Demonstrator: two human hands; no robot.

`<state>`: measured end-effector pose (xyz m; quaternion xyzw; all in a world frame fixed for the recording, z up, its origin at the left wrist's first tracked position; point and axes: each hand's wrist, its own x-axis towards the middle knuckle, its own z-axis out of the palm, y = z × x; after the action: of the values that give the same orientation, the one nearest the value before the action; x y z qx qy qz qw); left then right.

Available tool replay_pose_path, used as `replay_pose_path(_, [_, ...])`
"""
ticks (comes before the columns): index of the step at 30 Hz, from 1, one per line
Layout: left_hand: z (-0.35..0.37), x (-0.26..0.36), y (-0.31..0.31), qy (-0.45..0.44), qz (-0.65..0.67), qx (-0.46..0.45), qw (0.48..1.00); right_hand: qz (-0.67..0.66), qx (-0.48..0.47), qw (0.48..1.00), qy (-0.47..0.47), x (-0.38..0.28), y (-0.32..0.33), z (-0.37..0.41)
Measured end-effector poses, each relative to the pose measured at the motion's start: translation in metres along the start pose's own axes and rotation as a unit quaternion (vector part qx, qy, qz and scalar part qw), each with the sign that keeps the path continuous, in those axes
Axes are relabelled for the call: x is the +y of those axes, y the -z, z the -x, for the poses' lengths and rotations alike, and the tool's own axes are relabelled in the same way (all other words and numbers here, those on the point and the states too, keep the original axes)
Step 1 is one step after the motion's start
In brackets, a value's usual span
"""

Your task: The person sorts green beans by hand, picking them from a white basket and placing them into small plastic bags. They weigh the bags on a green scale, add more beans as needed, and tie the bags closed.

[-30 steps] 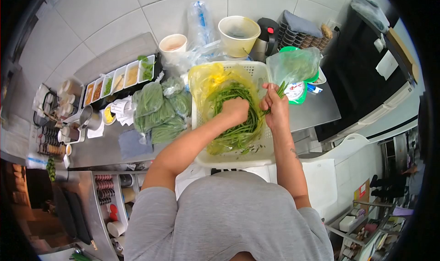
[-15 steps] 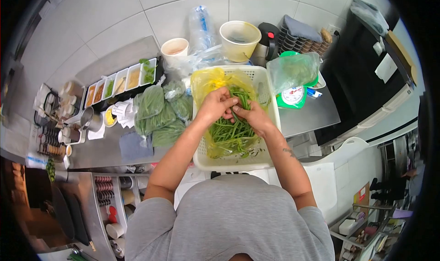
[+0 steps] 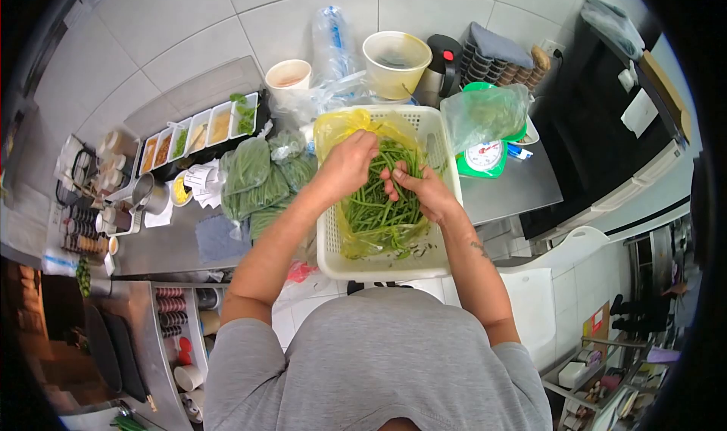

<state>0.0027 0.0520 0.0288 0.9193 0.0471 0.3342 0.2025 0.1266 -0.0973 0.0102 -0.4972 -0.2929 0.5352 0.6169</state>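
Plainly shows long, slim green stalks [image 3: 385, 213] in a loose tangle in a yellow bag [image 3: 348, 226] inside the white basket [image 3: 327, 260]. Curls the left hand [image 3: 350, 166] narrow, contents impossible to tell, and lightly pinches stalks with the right hand [image 3: 428, 195]. Meets a raised rim around the basket, bagged greens [image 3: 248, 172] close left, a green scale [image 3: 485, 157] and open steel counter [image 3: 522, 187] to its right.
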Motion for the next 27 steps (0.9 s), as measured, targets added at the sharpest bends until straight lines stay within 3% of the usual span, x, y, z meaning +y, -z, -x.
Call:
replay_pose_path(1, [-0.001,0.009,-0.002,0.126,0.168,-0.001,0.978,0.001,-0.002,1.0,-0.004,0.0,-0.001,0.001])
replay_pose_path(2, [-0.002,0.021,-0.004,0.248,0.328,-0.002,0.912,0.002,-0.005,1.0,-0.009,-0.001,-0.002,0.001])
replay_pose_path(3, [-0.004,0.029,-0.005,0.358,0.473,-0.003,0.805,0.004,-0.007,1.0,-0.013,-0.001,-0.002,0.002])
replay_pose_path(6, [-0.008,0.031,-0.003,0.296,0.697,0.086,0.648,-0.123,0.027,0.991,0.034,0.006,0.002,-0.001])
replay_pose_path(9, [-0.01,0.039,0.002,0.321,0.414,0.106,0.845,-0.305,0.005,0.949,0.08,-0.001,0.013,-0.003])
replay_pose_path(10, [-0.005,0.034,0.002,0.323,0.39,0.058,0.86,-0.335,-0.013,0.937,0.103,0.004,0.023,-0.007])
replay_pose_path(12, [0.011,0.022,-0.002,0.323,0.337,-0.041,0.883,-0.365,-0.005,0.923,0.125,0.007,0.027,-0.011])
replay_pose_path(15, [0.026,0.029,-0.015,0.296,0.287,-0.06,0.909,-0.38,-0.02,0.912,0.154,0.007,0.027,-0.011])
replay_pose_path(19, [0.03,0.046,-0.033,0.241,0.251,-0.033,0.937,-0.349,-0.017,0.92,0.179,0.006,0.021,-0.012])
replay_pose_path(26, [0.031,0.046,-0.043,0.272,0.274,0.015,0.922,-0.299,-0.01,0.935,0.189,0.004,0.016,-0.01])
replay_pose_path(27, [0.029,0.048,-0.042,0.198,0.171,0.048,0.964,-0.286,0.002,0.938,0.196,0.004,0.015,-0.01])
